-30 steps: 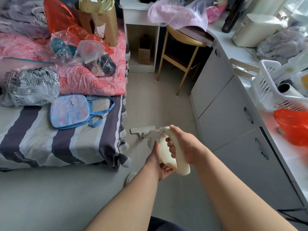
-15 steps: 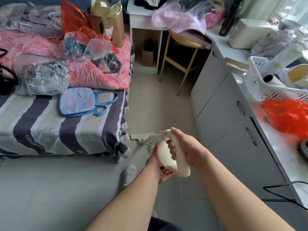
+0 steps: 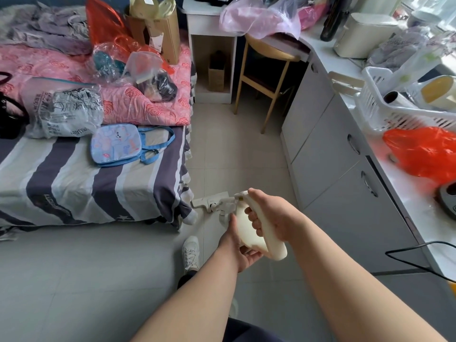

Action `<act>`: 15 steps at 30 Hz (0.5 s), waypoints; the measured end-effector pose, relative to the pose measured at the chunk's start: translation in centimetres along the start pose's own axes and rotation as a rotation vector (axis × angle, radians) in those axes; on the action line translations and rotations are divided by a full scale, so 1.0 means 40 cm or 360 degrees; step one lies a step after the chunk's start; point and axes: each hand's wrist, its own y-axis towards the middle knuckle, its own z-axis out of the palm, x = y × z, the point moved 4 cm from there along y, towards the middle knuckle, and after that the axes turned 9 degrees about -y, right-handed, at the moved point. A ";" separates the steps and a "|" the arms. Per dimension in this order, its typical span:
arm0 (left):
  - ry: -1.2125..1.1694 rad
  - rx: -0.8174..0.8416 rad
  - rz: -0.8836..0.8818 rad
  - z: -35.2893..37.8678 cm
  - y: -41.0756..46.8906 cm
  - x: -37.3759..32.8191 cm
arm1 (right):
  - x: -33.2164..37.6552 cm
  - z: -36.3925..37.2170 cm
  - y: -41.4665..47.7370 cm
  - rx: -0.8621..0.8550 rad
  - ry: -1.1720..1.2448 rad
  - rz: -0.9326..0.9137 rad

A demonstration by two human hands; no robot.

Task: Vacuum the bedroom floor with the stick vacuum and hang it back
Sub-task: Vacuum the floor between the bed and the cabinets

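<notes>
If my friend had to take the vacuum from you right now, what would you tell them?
The right hand grips the stick vacuum round its handle.
The left hand holds the same handle from underneath.
The floor head is on the tile floor, beside the corner of the bed.
Done: the pictures do not show how much has been vacuumed.
Left: finish the floor, then hang the vacuum back. No hanger is in view.
</notes>
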 end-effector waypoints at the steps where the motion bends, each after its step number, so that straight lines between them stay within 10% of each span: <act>1: 0.0003 0.0008 -0.0009 0.002 0.000 0.006 | -0.004 -0.005 -0.002 -0.0012 -0.0018 0.0001; 15: -0.0005 -0.0028 0.0019 0.012 0.027 -0.025 | 0.004 0.004 0.028 0.0015 0.0014 -0.0016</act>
